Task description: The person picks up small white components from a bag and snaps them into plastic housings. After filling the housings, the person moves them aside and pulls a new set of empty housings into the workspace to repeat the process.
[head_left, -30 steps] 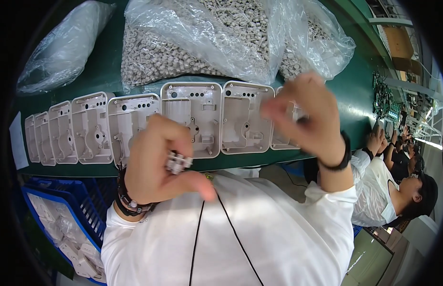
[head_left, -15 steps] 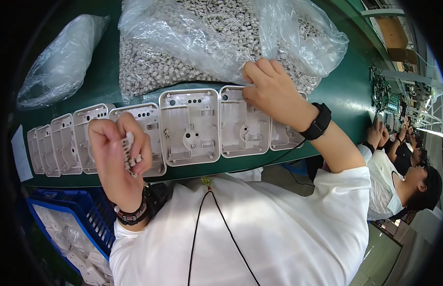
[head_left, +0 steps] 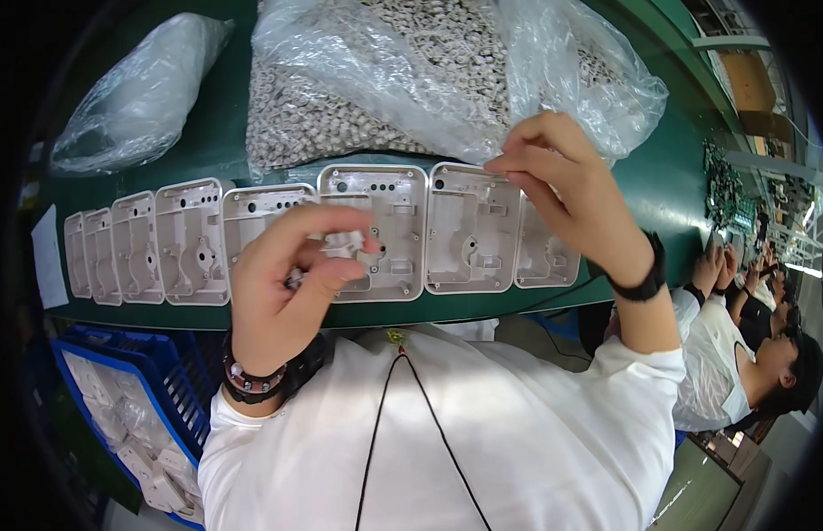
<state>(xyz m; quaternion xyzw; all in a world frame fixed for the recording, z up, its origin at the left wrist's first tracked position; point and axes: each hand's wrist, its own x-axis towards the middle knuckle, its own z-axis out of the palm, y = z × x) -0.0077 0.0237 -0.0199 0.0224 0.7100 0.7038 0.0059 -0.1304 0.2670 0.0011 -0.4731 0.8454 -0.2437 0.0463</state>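
Observation:
My left hand [head_left: 283, 283] is closed around several small white plastic clips. One white clip [head_left: 344, 243] shows between its thumb and index finger, in front of a white plastic housing [head_left: 400, 232]. More pieces sit deeper in the palm, partly hidden. My right hand [head_left: 566, 181] has its thumb and index finger pinched at the upper edge of the housing [head_left: 451, 226] to the right. Whatever is between those fingertips is too small to make out. Bosses, ribs and round holes show inside the open housings.
More open housings [head_left: 192, 252] stand in a row along the green table [head_left: 225, 159]. Behind them lies a large clear bag [head_left: 340, 97] of small clips. A folded plastic bag [head_left: 146, 97] is far left, a blue crate [head_left: 137, 372] lower left. Another person [head_left: 726, 363] sits at right.
My left hand has moved right and turned, bringing a clip out between thumb and index finger. My right hand has shifted right and its fingers have drawn up to the housing's upper edge.

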